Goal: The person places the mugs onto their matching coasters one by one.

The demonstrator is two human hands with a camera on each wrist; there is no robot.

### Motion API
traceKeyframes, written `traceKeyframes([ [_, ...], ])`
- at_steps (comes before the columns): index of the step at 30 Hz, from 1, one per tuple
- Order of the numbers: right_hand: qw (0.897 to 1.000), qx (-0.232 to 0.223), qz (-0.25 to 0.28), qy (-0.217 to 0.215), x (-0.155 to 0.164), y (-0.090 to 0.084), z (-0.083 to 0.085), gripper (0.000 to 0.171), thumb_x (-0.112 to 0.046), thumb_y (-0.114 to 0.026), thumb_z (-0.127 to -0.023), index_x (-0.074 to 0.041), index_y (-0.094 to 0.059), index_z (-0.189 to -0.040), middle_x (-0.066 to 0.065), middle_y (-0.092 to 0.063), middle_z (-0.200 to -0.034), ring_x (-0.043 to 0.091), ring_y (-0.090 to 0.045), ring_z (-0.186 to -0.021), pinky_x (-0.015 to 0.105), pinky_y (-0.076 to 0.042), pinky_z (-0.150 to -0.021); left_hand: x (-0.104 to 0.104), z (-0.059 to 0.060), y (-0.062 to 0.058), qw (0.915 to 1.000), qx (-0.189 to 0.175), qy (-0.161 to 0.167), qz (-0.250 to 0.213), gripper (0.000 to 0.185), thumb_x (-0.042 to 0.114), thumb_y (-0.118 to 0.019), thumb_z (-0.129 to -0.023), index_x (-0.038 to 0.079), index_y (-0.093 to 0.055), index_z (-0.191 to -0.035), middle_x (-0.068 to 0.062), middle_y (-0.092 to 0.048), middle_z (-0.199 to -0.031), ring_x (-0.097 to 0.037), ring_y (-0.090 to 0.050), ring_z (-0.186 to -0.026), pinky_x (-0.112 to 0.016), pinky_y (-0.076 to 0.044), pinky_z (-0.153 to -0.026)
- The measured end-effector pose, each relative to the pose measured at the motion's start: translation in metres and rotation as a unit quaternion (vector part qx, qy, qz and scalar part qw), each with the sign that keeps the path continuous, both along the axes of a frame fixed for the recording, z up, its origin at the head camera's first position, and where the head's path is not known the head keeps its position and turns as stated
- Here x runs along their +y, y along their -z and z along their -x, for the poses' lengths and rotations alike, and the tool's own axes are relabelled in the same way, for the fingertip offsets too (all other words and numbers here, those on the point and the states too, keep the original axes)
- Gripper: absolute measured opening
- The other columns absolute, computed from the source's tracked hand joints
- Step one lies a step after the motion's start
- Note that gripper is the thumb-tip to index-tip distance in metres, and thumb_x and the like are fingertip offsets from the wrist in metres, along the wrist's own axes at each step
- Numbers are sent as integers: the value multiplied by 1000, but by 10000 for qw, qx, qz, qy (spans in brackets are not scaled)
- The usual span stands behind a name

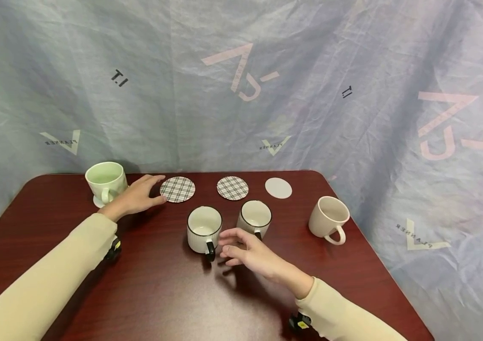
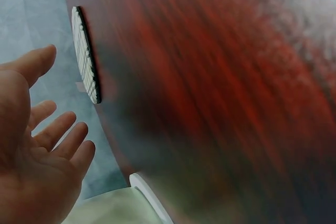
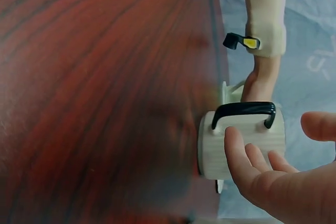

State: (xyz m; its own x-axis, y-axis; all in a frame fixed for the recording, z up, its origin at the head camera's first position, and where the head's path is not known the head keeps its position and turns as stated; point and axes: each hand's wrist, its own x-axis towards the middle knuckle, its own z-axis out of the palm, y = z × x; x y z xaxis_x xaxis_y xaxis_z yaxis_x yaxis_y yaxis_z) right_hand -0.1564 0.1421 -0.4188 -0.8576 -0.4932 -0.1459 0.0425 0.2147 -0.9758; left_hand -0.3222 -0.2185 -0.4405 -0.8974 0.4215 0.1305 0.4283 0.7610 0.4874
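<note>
From the head view I see the left hand stretched out flat over the table, fingers relaxed and straight, their tips at the edge of the nearest checked coaster; it grasps nothing (its wrist view shows an open palm beside that coaster's rim). The green mug stands just behind that wrist on a white coaster. My right hand hovers low with fingers loosely spread, holding nothing, just beside the black handle of the ribbed mug; in the right wrist view the fingers sit close under the mug's side, though I cannot tell whether they touch.

The table is dark red wood with rounded corners, backed by a pale blue printed cloth.

A second ribbed mug stands just right of the first, a cream mug further right. Behind them lie a second checked coaster and a plain white coaster. The mugs I can see into look empty.
</note>
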Motion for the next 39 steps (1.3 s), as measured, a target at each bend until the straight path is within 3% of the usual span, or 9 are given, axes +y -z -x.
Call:
traceKeyframes([
  [6,9997,-194,110,-42,0,6,-1,42,-11,-58,-108,8,-50,-145,34,-55,-144,45,-66,-122,51,-59,-99,1,7,3,9999,72,15,72,73,29,-75,-100,-9,-44,-155,-35,-47,-152,-51,-43,-143,-64,-36,-118],
  [17,9981,-474,389,32,-4,14,-5,40,-11,-58,-108,8,-52,-142,26,-62,-140,45,-69,-118,52,-60,-98,0,17,16,9995,-187,40,266,75,30,-74,-100,-11,-42,-155,-38,-44,-153,-54,-40,-144,-66,-33,-119],
  [27,9969,-507,601,15,-9,19,-4,37,-14,-57,-109,8,-55,-139,30,-64,-133,52,-67,-119,50,-60,-98,0,23,15,9989,-258,131,381,75,29,-74,-100,-11,-43,-155,-38,-43,-154,-55,-38,-145,-67,-32,-119],
  [39,9936,-751,828,189,-17,25,-4,34,-15,-58,-108,10,-60,-130,27,-66,-125,28,-75,-102,43,-61,-95,-2,26,18,9984,-377,136,393,76,30,-74,-100,-13,-42,-154,-39,-43,-154,-55,-38,-145,-67,-32,-119],
])
